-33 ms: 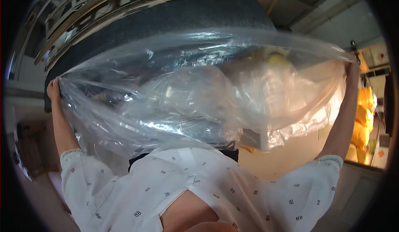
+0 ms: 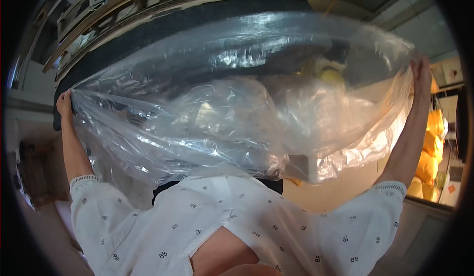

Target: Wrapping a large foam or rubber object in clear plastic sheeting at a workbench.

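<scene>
A large clear plastic bag [image 2: 237, 103] is stretched wide between my outspread arms. At its left corner my left hand [image 2: 64, 104] is closed, gripping the plastic's edge. On the far right my right hand [image 2: 421, 73] pinches the opposite corner, with its fingers pointing away from me. The far edge of the plastic bows up in an arc, while the near part hangs in creased folds close to my body. Through the film, a whitish bulky mass and a yellow round thing [image 2: 331, 74] show blurred; I cannot make out what they are.
Behind the plastic lies a dark grey covered surface [image 2: 163, 43], bordered by wooden rails [image 2: 98, 29] at the far left. Several yellow-orange bundles [image 2: 430, 142] are stacked at the right under warm light. A pale floor [image 2: 316, 194] shows below the plastic.
The far edge of the plastic has billowed upward and farther from me. My right hand has turned slightly and its fingers show more clearly. My left hand has hardly moved.
</scene>
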`<state>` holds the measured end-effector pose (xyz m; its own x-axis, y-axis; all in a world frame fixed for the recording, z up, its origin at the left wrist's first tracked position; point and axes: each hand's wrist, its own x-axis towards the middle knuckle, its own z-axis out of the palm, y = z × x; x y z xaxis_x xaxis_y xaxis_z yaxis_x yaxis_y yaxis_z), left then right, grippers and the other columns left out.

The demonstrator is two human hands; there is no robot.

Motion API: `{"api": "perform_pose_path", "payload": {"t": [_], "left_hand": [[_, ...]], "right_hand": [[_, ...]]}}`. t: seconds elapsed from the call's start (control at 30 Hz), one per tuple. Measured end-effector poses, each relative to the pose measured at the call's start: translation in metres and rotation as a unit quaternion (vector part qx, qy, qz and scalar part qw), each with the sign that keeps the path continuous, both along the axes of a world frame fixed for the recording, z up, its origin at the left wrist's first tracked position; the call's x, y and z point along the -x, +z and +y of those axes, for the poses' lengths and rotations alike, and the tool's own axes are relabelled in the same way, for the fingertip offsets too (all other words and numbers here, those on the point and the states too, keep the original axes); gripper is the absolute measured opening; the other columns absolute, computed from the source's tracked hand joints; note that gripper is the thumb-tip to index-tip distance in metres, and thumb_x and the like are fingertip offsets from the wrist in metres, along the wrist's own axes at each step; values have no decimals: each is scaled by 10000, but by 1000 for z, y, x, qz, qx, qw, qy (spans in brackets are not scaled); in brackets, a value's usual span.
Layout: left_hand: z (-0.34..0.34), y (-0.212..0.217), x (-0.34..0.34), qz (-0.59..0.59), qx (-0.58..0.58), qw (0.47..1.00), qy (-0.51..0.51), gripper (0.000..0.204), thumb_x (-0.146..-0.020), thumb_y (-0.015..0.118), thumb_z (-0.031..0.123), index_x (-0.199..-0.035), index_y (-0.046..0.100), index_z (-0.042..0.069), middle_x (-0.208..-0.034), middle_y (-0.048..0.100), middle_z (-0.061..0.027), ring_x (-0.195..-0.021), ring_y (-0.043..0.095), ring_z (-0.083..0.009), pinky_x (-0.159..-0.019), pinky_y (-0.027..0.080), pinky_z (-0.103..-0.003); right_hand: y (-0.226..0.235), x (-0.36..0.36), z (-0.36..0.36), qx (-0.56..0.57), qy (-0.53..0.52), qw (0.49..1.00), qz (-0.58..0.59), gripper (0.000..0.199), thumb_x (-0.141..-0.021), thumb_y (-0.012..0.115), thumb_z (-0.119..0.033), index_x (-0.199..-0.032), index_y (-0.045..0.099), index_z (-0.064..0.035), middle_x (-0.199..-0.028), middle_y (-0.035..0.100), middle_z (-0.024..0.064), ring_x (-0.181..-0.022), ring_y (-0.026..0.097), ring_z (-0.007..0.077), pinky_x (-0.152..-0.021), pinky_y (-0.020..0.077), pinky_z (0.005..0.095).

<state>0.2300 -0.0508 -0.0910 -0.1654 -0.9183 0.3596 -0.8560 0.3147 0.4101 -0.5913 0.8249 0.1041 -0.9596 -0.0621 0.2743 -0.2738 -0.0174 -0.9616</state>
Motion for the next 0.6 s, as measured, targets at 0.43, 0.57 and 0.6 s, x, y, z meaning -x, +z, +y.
{"api": "perform_pose_path", "payload": {"t": [0.43, 0.57, 0.6], "left_hand": [[-17, 18, -170, -112, -62, 991, 40, 390, -802, 616, 388, -914, 679, 20, -810, 664, -116, -767, 616, -183, -715, 464, -318], [0, 25, -66, 42, -262, 961, 74, 520, -781, 587, 519, -1003, 670, 55, -905, 655, -112, -835, 611, -210, -795, 462, -335], [36, 39, -16, 85, -258, 962, 32, 500, -786, 591, 504, -1064, 657, 95, -964, 647, -106, -867, 604, -214, -811, 462, -323]], "right_hand": [[-167, -114, -298, -511, 161, 736, 413, 468, -919, 431, -361, -1280, 458, -64, -1314, 461, 139, -1248, 387, 313, -1030, 289, 357], [-147, -97, -305, -467, 227, 785, 339, 458, -908, 464, -303, -1291, 446, -52, -1350, 412, 155, -1255, 373, 311, -1043, 272, 363], [-139, -91, -298, -485, 223, 796, 287, 470, -913, 464, -299, -1308, 429, -46, -1356, 402, 163, -1265, 362, 296, -1049, 262, 342]]}}
